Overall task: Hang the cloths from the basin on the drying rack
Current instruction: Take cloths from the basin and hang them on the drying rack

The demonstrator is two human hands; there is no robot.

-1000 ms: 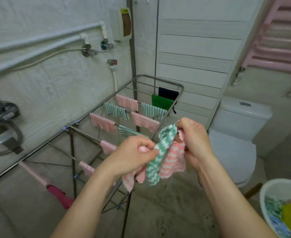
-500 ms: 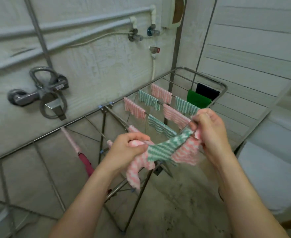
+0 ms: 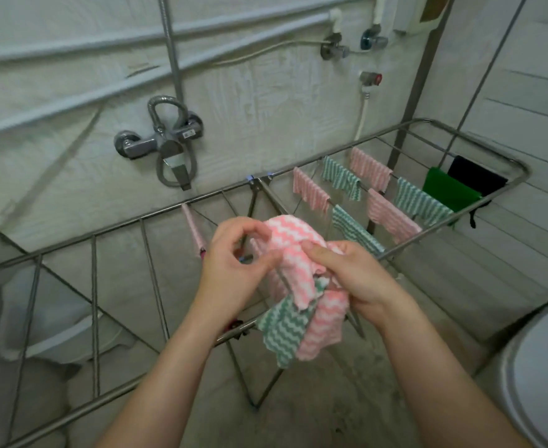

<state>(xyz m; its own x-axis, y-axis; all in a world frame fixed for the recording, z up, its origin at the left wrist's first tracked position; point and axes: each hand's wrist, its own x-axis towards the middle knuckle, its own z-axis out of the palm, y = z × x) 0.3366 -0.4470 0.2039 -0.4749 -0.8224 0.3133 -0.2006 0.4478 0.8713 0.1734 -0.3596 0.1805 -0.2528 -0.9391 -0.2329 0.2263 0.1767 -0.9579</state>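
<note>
Pink zigzag cloth [image 3: 293, 240] is held bunched over the middle of the steel drying rack [image 3: 140, 219], pinched by the curled fingers of the left hand [image 3: 233, 273] and clutched by the right hand [image 3: 360, 279] together with a green cloth [image 3: 282, 331] and a second pink cloth [image 3: 326, 324]. Sorting appears in hand; next, one cloth must be freed and draped over a free rail [image 3: 154, 273].

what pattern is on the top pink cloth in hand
White zigzag stripes across the pink cloth; head view shows it.
</note>
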